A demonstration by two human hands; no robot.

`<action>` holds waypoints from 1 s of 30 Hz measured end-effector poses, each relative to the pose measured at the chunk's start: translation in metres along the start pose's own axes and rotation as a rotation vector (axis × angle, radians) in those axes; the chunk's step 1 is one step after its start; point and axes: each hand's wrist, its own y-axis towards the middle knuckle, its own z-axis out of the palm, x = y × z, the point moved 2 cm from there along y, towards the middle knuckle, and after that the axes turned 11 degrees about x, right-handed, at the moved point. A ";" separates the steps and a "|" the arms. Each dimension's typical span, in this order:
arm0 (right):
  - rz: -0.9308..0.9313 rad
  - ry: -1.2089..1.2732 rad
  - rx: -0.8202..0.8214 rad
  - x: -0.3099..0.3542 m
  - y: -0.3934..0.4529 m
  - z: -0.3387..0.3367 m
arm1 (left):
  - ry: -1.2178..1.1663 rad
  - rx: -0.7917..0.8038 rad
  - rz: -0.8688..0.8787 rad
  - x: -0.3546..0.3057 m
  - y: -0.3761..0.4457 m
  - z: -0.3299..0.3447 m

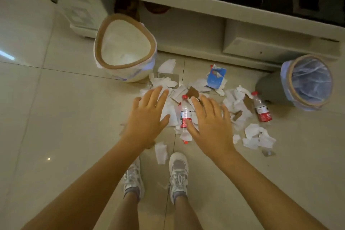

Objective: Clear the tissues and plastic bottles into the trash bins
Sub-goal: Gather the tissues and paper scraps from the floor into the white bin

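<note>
Both hands reach out over the mess on the floor and hold nothing. The left hand [147,115] has its fingers spread flat above a heap of torn tissues [168,82]. The right hand [209,123] is spread wide too, just beside a bottle [185,114] with a red cap that lies between the two hands. A second bottle [261,107] lies off to the right, near the grey bin [268,87]. The white bin [125,45] stands at the back left, close to the tissues. More scraps [258,136] lie to the right, and one scrap [161,152] sits just in front of the shoes [178,170]. A blue packet [216,78] and some brown bits of card [193,92] are mixed in. Lots can go wrong from here, I think. The bottle is round and smooth, so a bump from the right thumb may make it roll away. The tissues are thin and light, so a big grab may drop bits on the way to a bin, or leave small ones behind. The scrap by the shoes is easy to step on or to miss. The floor looks shiny, so paper underfoot could slip. Both bins have thin bag liners, and a hard throw could push a liner down inside. A bottle could also end up in the wrong bin.
</note>
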 end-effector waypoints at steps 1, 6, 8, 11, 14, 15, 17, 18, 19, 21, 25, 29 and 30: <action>0.006 -0.004 -0.005 0.000 0.008 0.019 | 0.006 -0.002 0.010 0.004 0.007 0.019; -0.009 -0.040 -0.033 -0.008 0.043 0.119 | 0.011 -0.037 0.083 0.020 0.045 0.114; -0.015 -0.058 -0.031 -0.015 0.056 0.156 | 0.069 -0.041 0.133 0.027 0.062 0.149; -0.017 -0.077 -0.033 -0.028 0.075 0.203 | 0.154 -0.037 0.216 0.036 0.089 0.193; -0.011 -0.072 -0.030 -0.043 0.098 0.241 | 0.232 -0.056 0.268 0.045 0.117 0.227; -0.005 -0.072 -0.029 -0.048 0.107 0.252 | 0.263 -0.059 0.276 0.048 0.126 0.237; -0.004 -0.079 -0.029 -0.054 0.124 0.273 | 0.310 -0.071 0.288 0.055 0.145 0.253; -0.009 -0.084 -0.026 -0.056 0.133 0.284 | 0.318 -0.078 0.296 0.058 0.154 0.260; -0.015 -0.088 -0.023 -0.058 0.142 0.294 | 0.314 -0.084 0.303 0.062 0.163 0.266; -0.034 -0.090 -0.022 -0.060 0.158 0.314 | 0.277 -0.094 0.288 0.072 0.177 0.274; -0.074 -0.138 -0.045 -0.066 0.181 0.331 | 0.191 -0.041 0.227 0.086 0.204 0.285; -0.172 -0.277 -0.048 -0.068 0.183 0.340 | 0.263 0.101 0.202 0.085 0.228 0.304; -0.179 -0.292 -0.037 -0.067 0.183 0.342 | 0.274 0.152 0.182 0.084 0.232 0.310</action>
